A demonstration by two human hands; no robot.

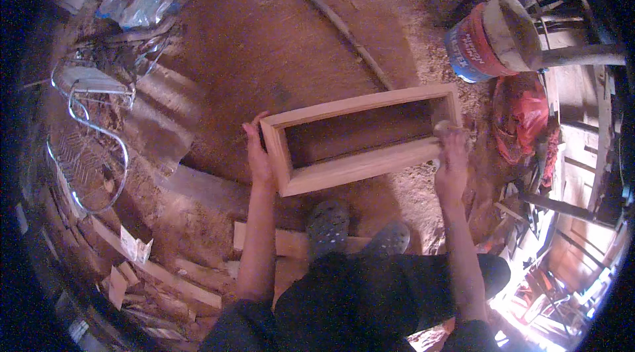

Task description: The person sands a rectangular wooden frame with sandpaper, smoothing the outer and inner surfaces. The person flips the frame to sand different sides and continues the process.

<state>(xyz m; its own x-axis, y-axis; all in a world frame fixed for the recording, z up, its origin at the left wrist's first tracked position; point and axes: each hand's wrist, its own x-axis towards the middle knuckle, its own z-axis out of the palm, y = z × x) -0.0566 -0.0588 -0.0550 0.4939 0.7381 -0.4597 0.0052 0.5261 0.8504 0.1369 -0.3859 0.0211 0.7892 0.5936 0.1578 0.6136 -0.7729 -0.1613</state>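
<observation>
A rectangular light-wood frame point(367, 159), open through its middle, is held tilted in front of me above the brown floor. Its left short side rests against my left hand point(259, 151), whose fingers reach up along the outer left corner. At the other end, my right hand point(451, 153) grips the lower right corner, with something small and pale at the fingertips that I cannot identify. The floor shows through the frame's opening.
Beyond the frame a long thin pole point(342, 27) lies on the floor. A paint bucket point(471, 44) and a red plastic bag point(521, 114) stand at right. Wood offcuts point(173, 282) litter the lower left, near a bent metal tube point(121, 148). My perforated clogs point(328, 225) are below the frame.
</observation>
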